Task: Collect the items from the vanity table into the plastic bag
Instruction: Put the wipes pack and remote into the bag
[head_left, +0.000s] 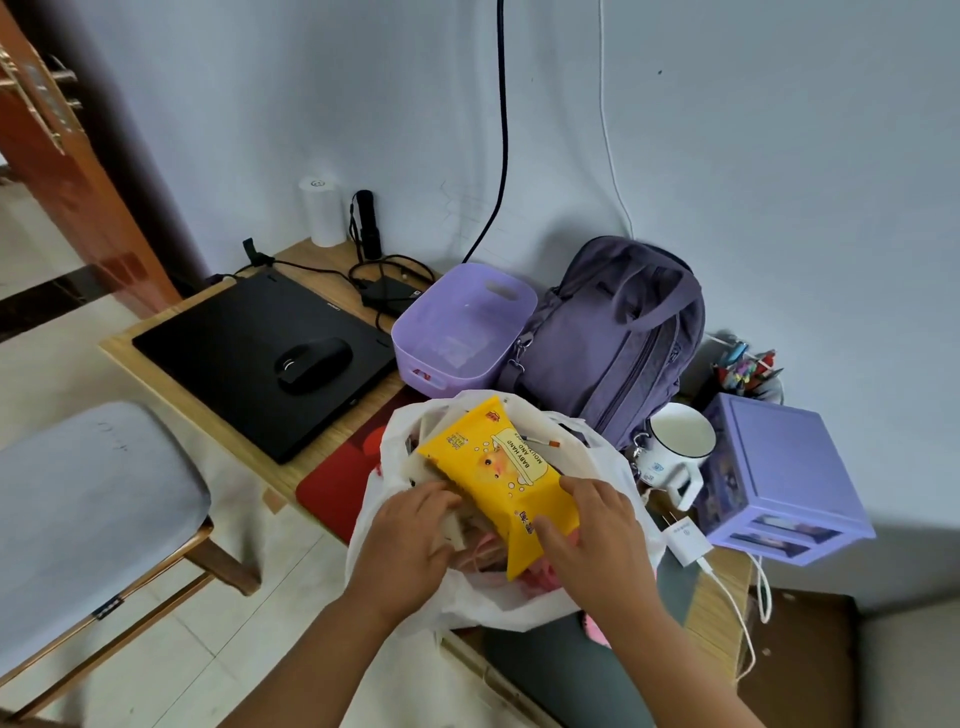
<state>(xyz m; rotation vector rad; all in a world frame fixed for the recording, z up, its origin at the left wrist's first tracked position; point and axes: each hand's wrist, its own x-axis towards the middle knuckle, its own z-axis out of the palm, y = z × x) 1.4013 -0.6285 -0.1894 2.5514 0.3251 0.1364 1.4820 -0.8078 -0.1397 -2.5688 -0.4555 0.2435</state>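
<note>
So my right hand (592, 525) is gripping the near end of the yellow wipes pack (501, 480), thumb curled on its face, fingers wrapped over the right edge. The pack sticks halfway out of the white plastic bag (618, 470), tilted, far end pointing up and away. My left hand (410, 530) is down in the bag's mouth beside the pack, fingers curled into the stuff in there, though I can't tell exactly what they're holding. The bag sits on the tabletop (311, 270) edge, over a red mat (332, 483). Right of it there's a white mug (672, 449), a white charger plug (685, 540) and a purple drawer box (784, 467). Further back: black laptop (234, 343) with a mouse (313, 362) on it, a purple basket (462, 325), and a purple backpack (613, 332) against the wall.
</note>
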